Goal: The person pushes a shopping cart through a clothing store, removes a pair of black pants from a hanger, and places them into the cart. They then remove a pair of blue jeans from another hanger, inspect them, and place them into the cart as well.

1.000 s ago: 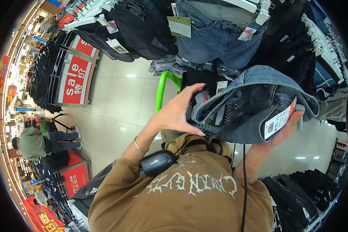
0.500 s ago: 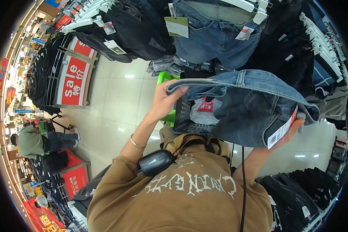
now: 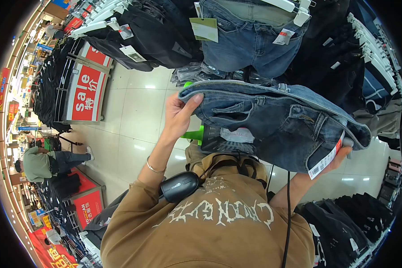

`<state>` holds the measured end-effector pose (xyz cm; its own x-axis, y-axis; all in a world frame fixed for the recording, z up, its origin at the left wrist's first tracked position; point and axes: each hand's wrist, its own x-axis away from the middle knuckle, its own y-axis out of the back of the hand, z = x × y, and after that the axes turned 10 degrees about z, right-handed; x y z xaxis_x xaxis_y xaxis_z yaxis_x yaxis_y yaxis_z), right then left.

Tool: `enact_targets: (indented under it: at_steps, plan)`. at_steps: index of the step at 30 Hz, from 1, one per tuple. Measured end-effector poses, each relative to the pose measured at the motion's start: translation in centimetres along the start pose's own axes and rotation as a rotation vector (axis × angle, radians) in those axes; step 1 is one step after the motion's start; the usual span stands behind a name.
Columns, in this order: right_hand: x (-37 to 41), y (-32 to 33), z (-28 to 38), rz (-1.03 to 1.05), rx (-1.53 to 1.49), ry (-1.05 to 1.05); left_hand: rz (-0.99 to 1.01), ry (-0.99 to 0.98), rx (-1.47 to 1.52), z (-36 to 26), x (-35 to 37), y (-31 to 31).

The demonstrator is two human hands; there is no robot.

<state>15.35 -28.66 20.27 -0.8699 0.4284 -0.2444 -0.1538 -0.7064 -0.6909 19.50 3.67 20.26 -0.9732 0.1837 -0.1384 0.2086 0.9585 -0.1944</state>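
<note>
A pair of blue denim jeans [image 3: 272, 118] is stretched by its waistband between my two hands, in front of my chest. My left hand [image 3: 179, 114] pinches one end of the waistband, thumb on top. At the other end, my right hand [image 3: 337, 156] grips the jeans, its fingers partly hidden behind the denim. A white and red price tag [image 3: 327, 157] hangs by my right hand. Below the jeans, a black basket [image 3: 225, 146] with green parts shows in part; a white package [image 3: 237, 134] lies inside it.
Jeans on hangers [image 3: 254, 40] and dark trousers [image 3: 156, 35] hang across the far side. Folded dark clothes [image 3: 344, 228] lie at lower right. A red sale sign [image 3: 85, 91] stands on a rack at left, near a person in green [image 3: 38, 165]. A black cable [image 3: 286, 214] hangs in front of me.
My left hand has moved left and slightly down with its end of the waistband. The jeans are spread wider, with their button side now showing, and cover more of the basket.
</note>
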Motion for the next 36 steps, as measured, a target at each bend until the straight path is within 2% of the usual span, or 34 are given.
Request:
enact_targets:
  at_steps: [2,13,19,21,22,24,28,30,31,33,34,35,36]
  plan:
    - [0.2,0.8,0.0,0.109,-0.074,0.008,-0.004,-0.048,-0.032,-0.4,0.1,-0.1]
    - [0.6,3.4,-1.2,0.212,0.043,0.122,-0.067,-0.177,-0.097,-0.5,0.8,0.4]
    - [0.9,3.3,-1.6,0.191,-0.055,0.068,-0.101,-0.173,-0.089,-0.4,1.0,0.7]
    - [1.0,3.0,-1.8,-0.001,-0.152,0.094,-0.106,-0.171,-0.086,-0.4,0.9,0.7]
    - [0.9,3.1,-1.7,-0.001,-0.152,0.095,-0.114,-0.169,-0.078,-0.4,0.9,0.6]
    - [0.4,3.5,-1.1,0.351,-0.198,0.022,-0.122,-0.164,-0.069,-0.4,0.9,0.6]
    - [1.0,2.8,-1.3,0.22,-0.262,0.027,-0.137,-0.154,-0.08,-0.3,1.0,0.7]
    - [0.7,1.9,-1.1,0.216,-0.131,0.006,-0.14,-0.153,-0.075,-0.4,1.0,0.6]
    - [1.5,0.3,-1.2,-0.005,-0.012,-0.006,-0.161,-0.161,-0.078,-0.7,1.0,0.4]
    - [2.0,-0.5,-0.9,-0.02,0.08,-0.094,-0.172,-0.168,-0.071,-0.8,0.9,0.2]
    - [1.6,-1.3,-1.2,-0.065,0.239,-0.076,-0.2,-0.171,-0.069,-0.9,0.9,0.3]
    - [1.4,-0.4,-1.2,0.014,0.2,-0.156,-0.227,-0.174,-0.067,-0.9,0.9,0.5]
    - [1.2,0.2,-1.2,0.006,0.21,-0.149,-0.228,-0.176,-0.083,-1.0,0.8,0.7]
